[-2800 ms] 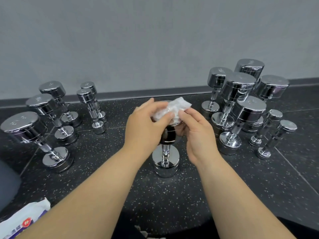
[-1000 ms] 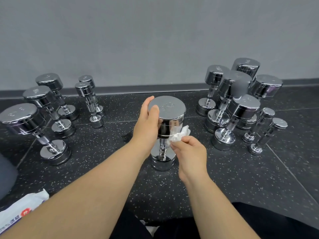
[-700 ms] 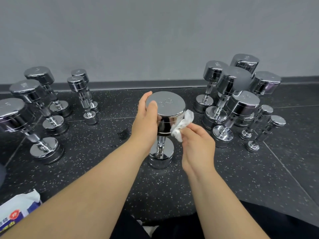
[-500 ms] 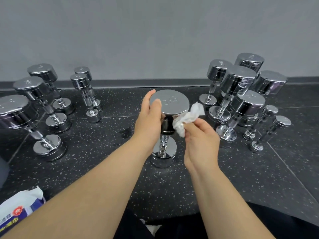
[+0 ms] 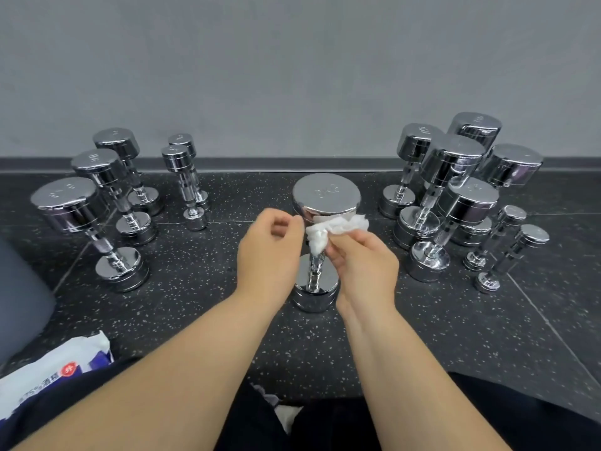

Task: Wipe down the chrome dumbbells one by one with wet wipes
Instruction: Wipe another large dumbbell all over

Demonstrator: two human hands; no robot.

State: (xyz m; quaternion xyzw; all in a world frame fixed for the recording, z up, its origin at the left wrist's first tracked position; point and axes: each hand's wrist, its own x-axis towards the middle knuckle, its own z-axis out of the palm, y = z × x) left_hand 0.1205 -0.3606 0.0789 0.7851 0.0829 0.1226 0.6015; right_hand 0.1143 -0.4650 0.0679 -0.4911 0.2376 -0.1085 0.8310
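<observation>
**Left hand (image 5: 271, 252) has let go of the dumbbell (image 5: 326, 196) head**

It's curled right beside the wet wipe (image 5: 336, 227) now; can't tell if it's pinching a corner. Right hand (image 5: 362, 266) has the wipe bunched in its fingers, up by the handle. Dumbbell stands upright on the floor (image 5: 195, 307). Guessing the head's done, handle next.

The centre dumbbell (image 5: 326, 196) is glossy mirror chrome, its flat top duller satin, its handle (image 5: 314, 271) knurled and rough. The left dumbbells (image 5: 70, 203) and right dumbbells (image 5: 455, 157) show the same polished metal. The wipe (image 5: 335, 226) is white, crumpled, soft fibrous cloth. The floor (image 5: 195, 288) is matt black, speckled, rubbery-looking. The wall (image 5: 292, 76) is matt grey. The pack (image 5: 55, 369) at lower left is smooth plastic film.
</observation>
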